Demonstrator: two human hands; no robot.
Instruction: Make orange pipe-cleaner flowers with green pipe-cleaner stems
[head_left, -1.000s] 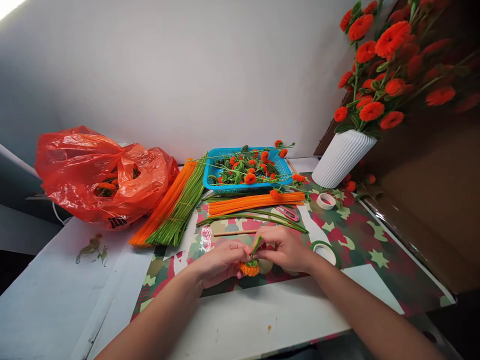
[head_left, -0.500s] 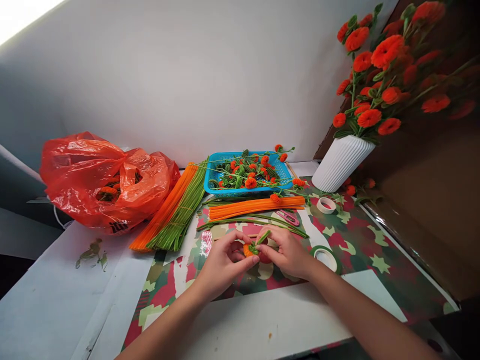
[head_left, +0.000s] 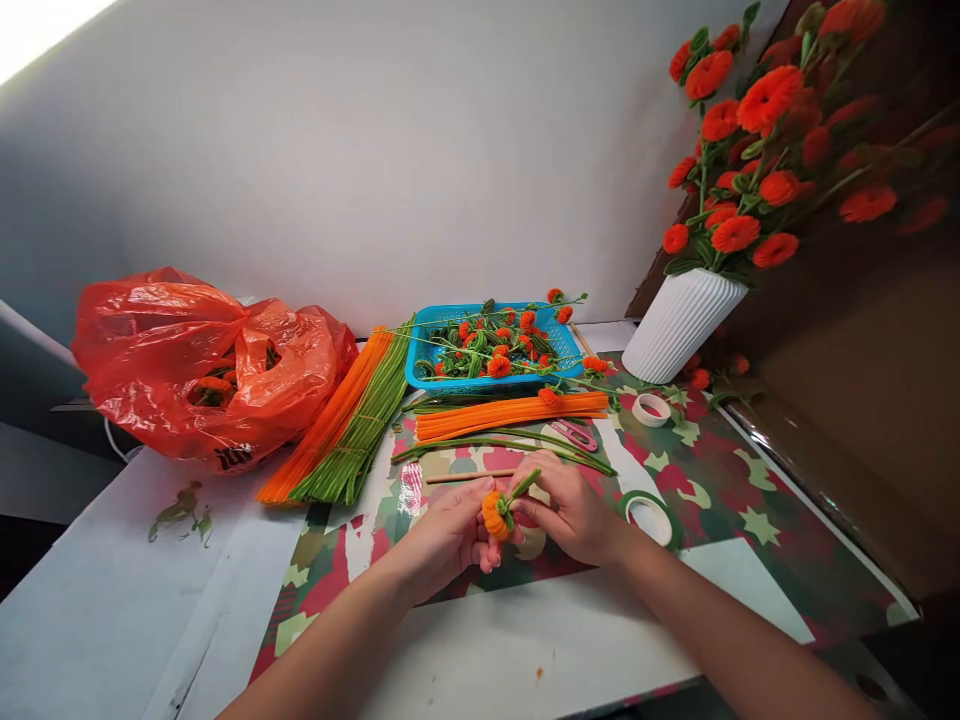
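Head view: our left hand [head_left: 450, 528] grips an orange flower [head_left: 494, 515], presumably for steadiness, while our right hand [head_left: 568, 512] pinches its green stem [head_left: 526, 482].

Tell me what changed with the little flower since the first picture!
The orange flower tipped from facing down to facing left; its green stem leans further right. The right hand still pinches it; the left hand stays beside it. The blue basket and white vase stayed put.
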